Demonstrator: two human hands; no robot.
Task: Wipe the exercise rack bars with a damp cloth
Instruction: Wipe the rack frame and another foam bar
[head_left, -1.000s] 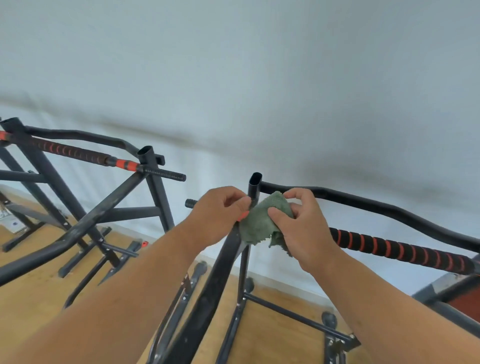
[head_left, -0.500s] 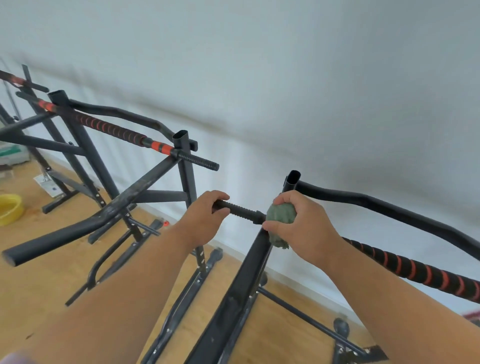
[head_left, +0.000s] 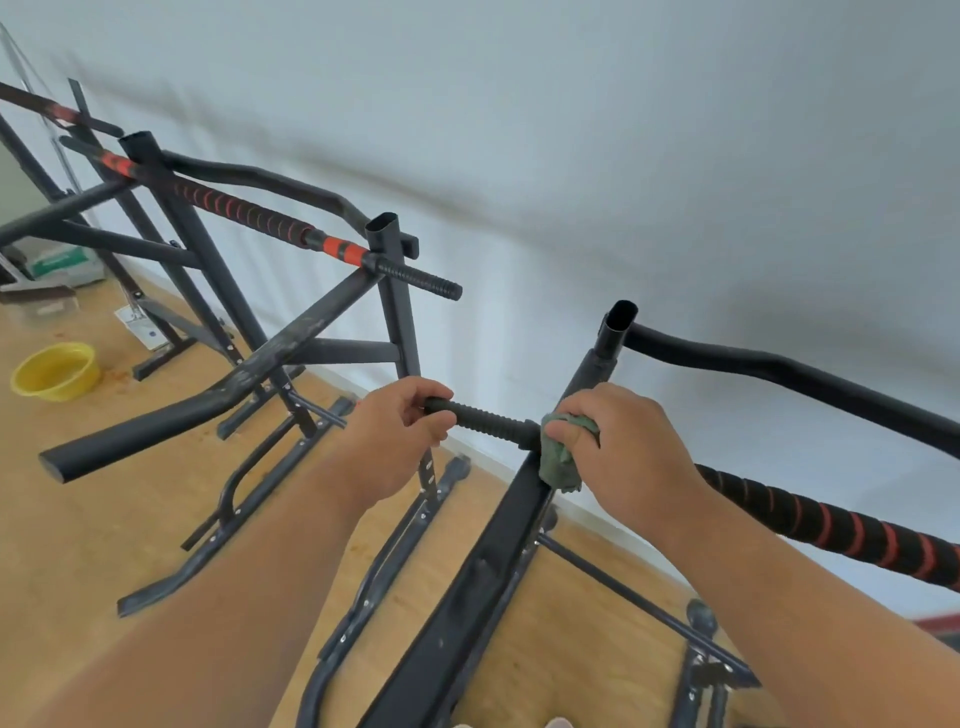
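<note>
Green cloth (head_left: 560, 462) gripped by right hand (head_left: 623, 447) at threaded bar (head_left: 488, 420); left hand (head_left: 395, 431) grips its free end.

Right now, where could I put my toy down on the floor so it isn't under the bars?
Bare wooden floor lies near us, in front of the yellow bowl and left of the far rack's feet. Between the two racks, feet and crossbars crowd the floor.
</note>
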